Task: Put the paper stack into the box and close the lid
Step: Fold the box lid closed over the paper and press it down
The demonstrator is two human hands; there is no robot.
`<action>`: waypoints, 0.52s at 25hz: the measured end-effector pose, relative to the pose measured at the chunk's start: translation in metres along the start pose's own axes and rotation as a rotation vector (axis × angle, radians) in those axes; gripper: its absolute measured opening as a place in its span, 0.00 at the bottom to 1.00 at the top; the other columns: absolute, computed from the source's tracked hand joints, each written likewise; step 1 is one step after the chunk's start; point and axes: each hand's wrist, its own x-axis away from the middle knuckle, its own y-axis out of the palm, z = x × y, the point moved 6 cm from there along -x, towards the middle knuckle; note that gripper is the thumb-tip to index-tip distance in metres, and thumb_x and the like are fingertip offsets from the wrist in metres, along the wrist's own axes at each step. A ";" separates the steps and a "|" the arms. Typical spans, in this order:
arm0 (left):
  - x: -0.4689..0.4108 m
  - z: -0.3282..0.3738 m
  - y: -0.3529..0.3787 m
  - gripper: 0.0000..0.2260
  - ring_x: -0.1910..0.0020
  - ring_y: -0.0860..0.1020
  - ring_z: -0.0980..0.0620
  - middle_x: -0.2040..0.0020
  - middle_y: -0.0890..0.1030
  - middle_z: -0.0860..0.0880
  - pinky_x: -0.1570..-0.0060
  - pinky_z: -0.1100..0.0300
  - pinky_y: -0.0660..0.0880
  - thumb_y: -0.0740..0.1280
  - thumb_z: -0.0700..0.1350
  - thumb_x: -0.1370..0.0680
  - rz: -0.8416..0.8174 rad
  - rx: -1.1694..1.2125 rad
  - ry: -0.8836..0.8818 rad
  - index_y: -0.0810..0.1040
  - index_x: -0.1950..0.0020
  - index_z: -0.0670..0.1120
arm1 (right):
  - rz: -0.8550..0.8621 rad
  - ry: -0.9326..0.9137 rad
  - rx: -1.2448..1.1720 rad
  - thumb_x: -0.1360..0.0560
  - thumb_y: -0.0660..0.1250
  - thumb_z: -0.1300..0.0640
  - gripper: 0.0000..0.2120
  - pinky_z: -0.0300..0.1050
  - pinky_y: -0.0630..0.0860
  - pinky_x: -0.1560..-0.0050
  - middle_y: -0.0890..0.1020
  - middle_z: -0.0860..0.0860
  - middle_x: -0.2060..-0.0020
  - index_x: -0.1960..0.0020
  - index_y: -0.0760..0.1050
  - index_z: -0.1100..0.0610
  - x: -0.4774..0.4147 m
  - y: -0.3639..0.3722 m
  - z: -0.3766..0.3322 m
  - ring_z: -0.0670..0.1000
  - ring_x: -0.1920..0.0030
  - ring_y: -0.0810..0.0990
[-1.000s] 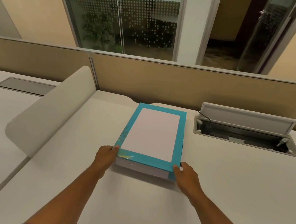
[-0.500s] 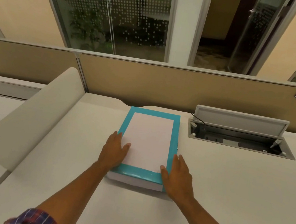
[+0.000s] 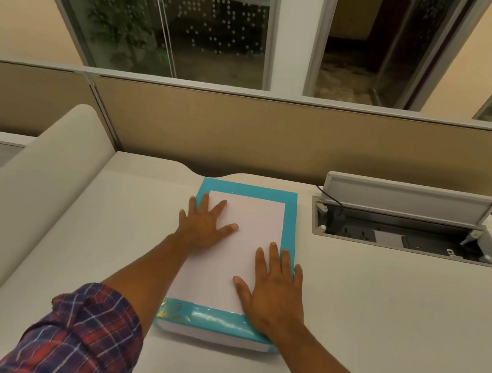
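Note:
A flat turquoise box [image 3: 212, 318] lies on the white desk in front of me, its lid down, with a large white rectangle [image 3: 247, 234] on top. My left hand [image 3: 203, 226] rests flat on the lid's far left part, fingers spread. My right hand [image 3: 273, 292] rests flat on the near right part, its outer fingers over the turquoise edge. Neither hand grips anything. A white layer shows under the lid along the box's near side. No loose paper stack is visible.
An open cable hatch [image 3: 406, 239] with a raised grey flap and sockets is sunk into the desk right of the box. A rounded white divider [image 3: 32, 173] slopes along the left. A tan partition [image 3: 277, 136] stands behind the desk.
Both hands have moved from the box's near corners up onto its top and now lie flat with spread fingers. The camera has come closer to the box.

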 end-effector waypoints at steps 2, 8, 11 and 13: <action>-0.004 -0.003 0.006 0.41 0.14 0.39 0.36 0.12 0.40 0.47 0.18 0.31 0.48 0.53 0.75 0.22 0.023 0.000 -0.007 0.47 0.14 0.60 | 0.021 -0.006 -0.003 0.25 0.37 0.22 0.45 0.65 0.43 0.18 0.46 0.51 0.14 0.15 0.46 0.46 0.000 0.005 0.002 0.61 0.14 0.44; -0.011 -0.006 0.014 0.43 0.14 0.41 0.36 0.12 0.40 0.47 0.19 0.31 0.52 0.53 0.77 0.24 0.064 0.005 -0.001 0.46 0.14 0.60 | 0.040 -0.014 -0.037 0.24 0.39 0.23 0.44 0.64 0.44 0.17 0.48 0.51 0.14 0.15 0.49 0.46 0.002 0.012 0.005 0.60 0.14 0.44; -0.011 -0.006 0.014 0.43 0.14 0.40 0.36 0.12 0.40 0.47 0.19 0.31 0.52 0.53 0.77 0.24 0.055 -0.002 -0.001 0.46 0.14 0.60 | 0.036 -0.011 -0.032 0.24 0.39 0.22 0.44 0.66 0.47 0.17 0.48 0.51 0.14 0.15 0.50 0.46 0.003 0.014 0.004 0.60 0.15 0.45; -0.010 -0.006 0.014 0.43 0.14 0.41 0.36 0.12 0.40 0.47 0.19 0.31 0.53 0.54 0.77 0.24 0.064 -0.004 -0.002 0.47 0.14 0.60 | 0.031 -0.011 -0.022 0.24 0.39 0.22 0.45 0.66 0.47 0.17 0.48 0.51 0.14 0.15 0.50 0.46 0.004 0.015 0.004 0.61 0.15 0.45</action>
